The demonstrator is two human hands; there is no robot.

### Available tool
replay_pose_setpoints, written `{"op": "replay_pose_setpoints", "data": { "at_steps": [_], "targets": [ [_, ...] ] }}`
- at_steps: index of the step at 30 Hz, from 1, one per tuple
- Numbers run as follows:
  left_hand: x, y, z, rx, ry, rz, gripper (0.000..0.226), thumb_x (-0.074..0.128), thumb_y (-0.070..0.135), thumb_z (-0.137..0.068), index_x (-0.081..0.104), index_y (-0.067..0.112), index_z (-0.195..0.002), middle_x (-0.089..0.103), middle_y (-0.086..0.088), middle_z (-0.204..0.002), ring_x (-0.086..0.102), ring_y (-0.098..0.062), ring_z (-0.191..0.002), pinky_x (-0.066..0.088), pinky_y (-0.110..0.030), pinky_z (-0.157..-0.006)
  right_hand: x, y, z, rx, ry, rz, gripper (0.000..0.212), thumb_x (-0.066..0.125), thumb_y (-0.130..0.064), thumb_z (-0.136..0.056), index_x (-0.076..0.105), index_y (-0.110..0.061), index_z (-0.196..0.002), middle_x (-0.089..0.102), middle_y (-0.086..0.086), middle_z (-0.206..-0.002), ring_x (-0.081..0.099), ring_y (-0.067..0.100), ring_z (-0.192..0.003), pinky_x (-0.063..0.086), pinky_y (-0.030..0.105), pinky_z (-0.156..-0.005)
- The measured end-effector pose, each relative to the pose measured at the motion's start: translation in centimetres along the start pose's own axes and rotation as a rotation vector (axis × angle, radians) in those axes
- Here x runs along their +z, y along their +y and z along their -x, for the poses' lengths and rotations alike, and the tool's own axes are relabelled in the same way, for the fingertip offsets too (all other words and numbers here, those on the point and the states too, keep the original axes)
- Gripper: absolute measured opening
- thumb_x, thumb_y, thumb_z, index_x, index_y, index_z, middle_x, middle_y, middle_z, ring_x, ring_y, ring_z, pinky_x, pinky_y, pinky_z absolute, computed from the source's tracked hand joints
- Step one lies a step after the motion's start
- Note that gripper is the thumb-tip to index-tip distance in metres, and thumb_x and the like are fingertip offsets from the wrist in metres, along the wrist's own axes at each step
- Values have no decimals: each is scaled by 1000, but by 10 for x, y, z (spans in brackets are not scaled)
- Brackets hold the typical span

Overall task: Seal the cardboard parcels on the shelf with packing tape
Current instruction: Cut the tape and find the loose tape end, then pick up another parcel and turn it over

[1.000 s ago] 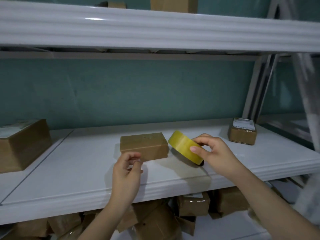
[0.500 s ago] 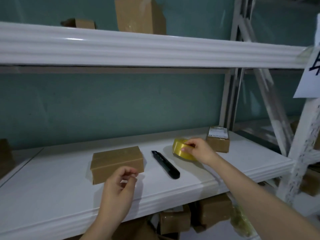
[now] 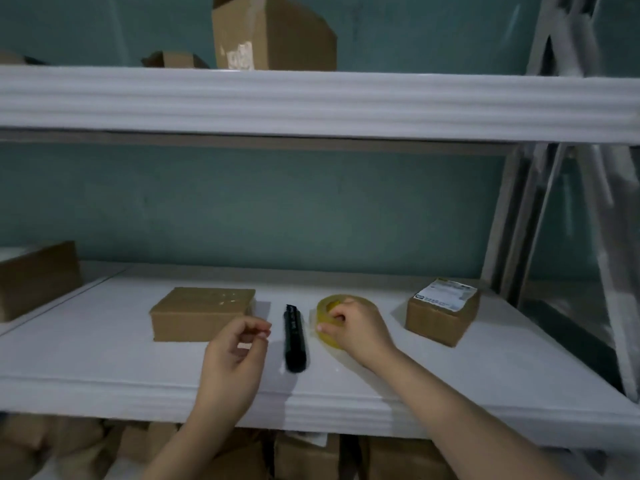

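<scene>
A flat brown cardboard parcel (image 3: pixel 202 313) lies on the white shelf (image 3: pixel 104 362), left of centre. A black utility knife (image 3: pixel 294 336) lies beside it. To the knife's right a yellow roll of packing tape (image 3: pixel 327 306) lies flat on the shelf, and my right hand (image 3: pixel 356 327) grips it from the near side, fingers curled over its rim. My left hand (image 3: pixel 235 355) hovers in front of the flat parcel with fingers loosely curled and thumb near the fingertips, holding nothing that I can see. A smaller parcel with a white label (image 3: pixel 443 311) stands at the right.
Another brown box (image 3: pixel 38 278) sits at the far left of the shelf. The upper shelf (image 3: pixel 311 102) carries a tall open carton (image 3: pixel 273 32) and a small box (image 3: pixel 173 60). White frame struts (image 3: pixel 568 237) rise at the right. More parcels (image 3: pixel 304 459) lie below.
My right hand has carried the tape roll right and set it flat on the shelf, uncovering the black knife. The view has shifted, and my left hand stays in front of the flat parcel.
</scene>
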State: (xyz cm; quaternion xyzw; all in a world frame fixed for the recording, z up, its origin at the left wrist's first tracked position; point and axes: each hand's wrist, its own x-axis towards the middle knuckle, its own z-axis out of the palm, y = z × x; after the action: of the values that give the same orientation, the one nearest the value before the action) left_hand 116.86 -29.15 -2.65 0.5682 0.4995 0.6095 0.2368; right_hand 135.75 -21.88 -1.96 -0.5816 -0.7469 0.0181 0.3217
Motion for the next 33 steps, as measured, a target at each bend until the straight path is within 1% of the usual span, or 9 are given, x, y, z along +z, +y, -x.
{"op": "replay_pose_setpoints", "data": {
  "at_steps": [2, 4, 6, 8, 14, 19, 24, 28, 33],
  "targets": [
    [-1, 5, 0, -61, 2, 42, 23, 53, -4, -90, 65, 15, -86, 67, -4, -86, 64, -24, -85, 55, -40, -75, -8, -1, 2, -32, -12, -105, 36, 68, -36, -82, 52, -11, -61, 49, 1, -69, 47, 19, -70, 36, 32, -66],
    [-6, 7, -4, -131, 5, 107, 18, 52, -4, -91, 65, 9, -91, 68, -9, -87, 64, -28, -86, 55, -37, -75, -16, -2, 4, -48, -24, -197, 26, 66, -33, -84, 68, -8, -91, 63, 5, -99, 58, 21, -93, 44, 32, -85],
    [-11, 9, -7, -181, 15, 164, 17, 51, -6, -91, 63, 6, -91, 67, -11, -86, 63, -30, -86, 53, -39, -78, -28, -4, 9, -38, -37, -286, 40, 67, -31, -85, 64, -10, -118, 59, 3, -126, 53, 19, -117, 40, 32, -101],
    [-14, 13, -9, -208, 12, 215, 18, 50, -7, -91, 62, 6, -90, 65, -12, -84, 61, -30, -84, 52, -39, -80, -40, -8, 18, 6, -40, -451, 49, 69, -31, -84, 57, -17, -129, 55, -1, -134, 48, 13, -125, 36, 31, -107],
    [-16, 27, -24, -142, -99, 258, 16, 53, -6, -91, 60, 9, -95, 63, -10, -85, 54, -28, -81, 49, -37, -75, -67, -14, 32, 101, 52, -782, 47, 69, -22, -85, 53, -19, -129, 55, -6, -131, 51, 7, -122, 41, 29, -105],
    [-13, 38, -41, -114, -167, 248, 18, 53, -3, -92, 59, 14, -95, 65, -5, -89, 59, -22, -82, 48, -29, -72, -93, -12, 42, 191, 227, -938, 39, 56, -13, -94, 45, -6, -131, 56, 3, -119, 54, 10, -106, 41, -1, -74],
    [-3, 47, -47, -87, -168, 266, 20, 49, -4, -92, 57, 8, -106, 65, -5, -89, 61, -15, -79, 48, -24, -70, -110, 10, 49, 235, 369, -927, 30, 53, -12, -95, 51, -4, -124, 59, 5, -114, 56, 13, -105, 41, 0, -71],
    [19, 55, -48, -75, -191, 293, 21, 47, -5, -92, 58, 13, -96, 65, -4, -88, 60, -17, -79, 47, -29, -72, -133, 37, 57, 247, 425, -894, 24, 54, -13, -95, 55, -7, -118, 60, 5, -111, 57, 14, -105, 42, 2, -72],
    [62, 71, -40, -40, -216, 318, 21, 48, -4, -93, 58, 15, -94, 64, -3, -88, 60, -16, -79, 48, -28, -73, -161, 75, 63, 277, 445, -901, 17, 55, -17, -94, 59, -13, -110, 62, -6, -102, 58, 15, -108, 43, 15, -84]
  ]
}}
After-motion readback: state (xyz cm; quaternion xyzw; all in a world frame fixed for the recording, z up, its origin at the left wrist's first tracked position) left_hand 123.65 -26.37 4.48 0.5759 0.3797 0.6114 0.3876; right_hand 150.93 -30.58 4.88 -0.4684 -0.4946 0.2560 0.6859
